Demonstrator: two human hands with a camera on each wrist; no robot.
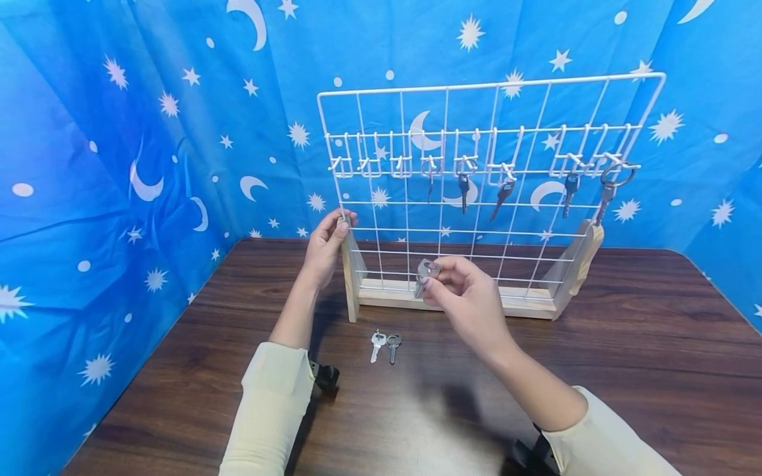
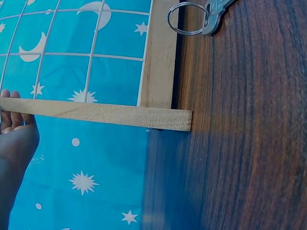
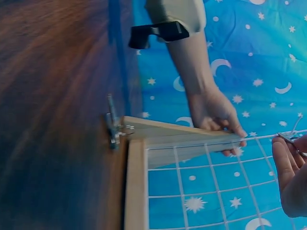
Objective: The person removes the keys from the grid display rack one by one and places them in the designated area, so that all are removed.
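Observation:
A white wire grid rack [image 1: 494,86] stands upright in a wooden base [image 1: 387,297]. My left hand [image 1: 324,248] grips the top of its left wooden post [image 1: 352,291], thumb in front; the left wrist view shows this post [image 2: 96,112] from the side. With thumb and fingers, my right hand [image 1: 473,304] pinches a silver key [image 1: 426,270] in front of the lower grid, apart from the hooks. In the right wrist view, fingers partly hide that key [image 3: 290,140]. Two more keys, a silver one [image 1: 378,340] and a darker one [image 1: 393,350], lie on the table before the rack.
Several keys, among them a dark brown one [image 1: 504,195] and one on a large ring [image 1: 607,192], hang from white hooks toward the rack's middle and right. Blue cloth [image 1: 178,152] with moons and stars stands behind and beside the dark wooden table [image 1: 196,370].

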